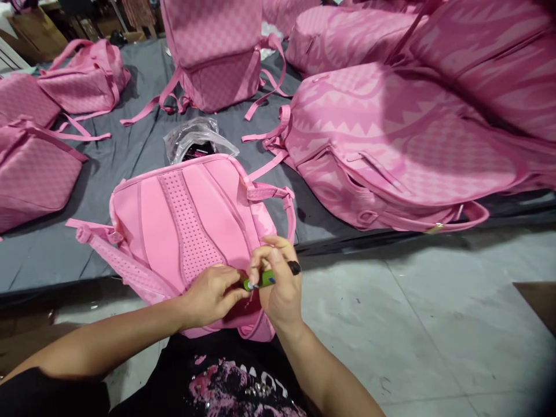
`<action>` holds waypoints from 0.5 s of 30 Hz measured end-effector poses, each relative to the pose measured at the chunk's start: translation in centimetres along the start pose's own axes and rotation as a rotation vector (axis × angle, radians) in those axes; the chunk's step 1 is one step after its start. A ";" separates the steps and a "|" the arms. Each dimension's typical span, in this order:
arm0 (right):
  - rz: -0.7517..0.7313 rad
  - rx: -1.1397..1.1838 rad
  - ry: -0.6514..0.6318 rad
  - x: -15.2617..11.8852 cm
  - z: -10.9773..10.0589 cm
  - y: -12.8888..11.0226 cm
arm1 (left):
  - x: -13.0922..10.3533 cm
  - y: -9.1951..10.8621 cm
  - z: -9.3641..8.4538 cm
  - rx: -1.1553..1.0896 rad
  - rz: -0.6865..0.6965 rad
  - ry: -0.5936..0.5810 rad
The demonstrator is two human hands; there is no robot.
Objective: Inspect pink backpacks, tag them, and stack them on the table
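A pink backpack [156, 231] lies with its padded back panel up at the table's edge, its lower end toward my body. My left hand [215, 295] is closed, with thumb and forefinger pinching at the near part of the backpack, where a thin thread-like bit shows. What exactly lies between those fingertips is partly hidden. My right hand [280, 284] is wrapped round a slim green tool with a black end [267, 278]. The tool's left tip meets my left fingertips; its exact kind is unclear.
A large patterned pink backpack [417, 139] rests to the right. Another pink backpack [221, 81] stands behind, and several pink bags [39, 168] sit at left. A clear plastic bag [200, 136] with dark contents lies beyond my backpack. The dark-covered table [130, 145] ends above a pale floor [365, 324].
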State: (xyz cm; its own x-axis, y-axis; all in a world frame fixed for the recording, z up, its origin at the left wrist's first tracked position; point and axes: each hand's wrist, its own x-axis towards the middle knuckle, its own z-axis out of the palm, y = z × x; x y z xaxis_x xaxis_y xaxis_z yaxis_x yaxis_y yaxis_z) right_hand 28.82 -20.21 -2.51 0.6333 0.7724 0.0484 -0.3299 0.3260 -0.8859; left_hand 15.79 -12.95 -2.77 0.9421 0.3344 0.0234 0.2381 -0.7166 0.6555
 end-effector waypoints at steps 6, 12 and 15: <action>0.019 -0.338 -0.025 1.4 -4.1 0.6 | 4.4 -1.0 -6.4 0.461 0.235 0.180; -0.175 -0.266 0.099 3.7 -3.7 0.8 | 10.2 -3.2 -10.0 0.841 0.242 0.033; -0.328 -0.388 -0.109 6.5 -3.3 1.6 | 10.6 -3.6 -9.7 0.858 0.266 -0.035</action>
State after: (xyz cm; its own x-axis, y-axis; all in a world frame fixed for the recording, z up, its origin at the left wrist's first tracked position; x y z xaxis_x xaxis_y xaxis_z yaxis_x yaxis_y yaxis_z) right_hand 34.69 -16.50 -5.13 0.5767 0.7224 0.3814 0.1704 0.3503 -0.9210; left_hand 22.62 -0.87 2.49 0.9946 0.0833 0.0617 0.0922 -0.9831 -0.1582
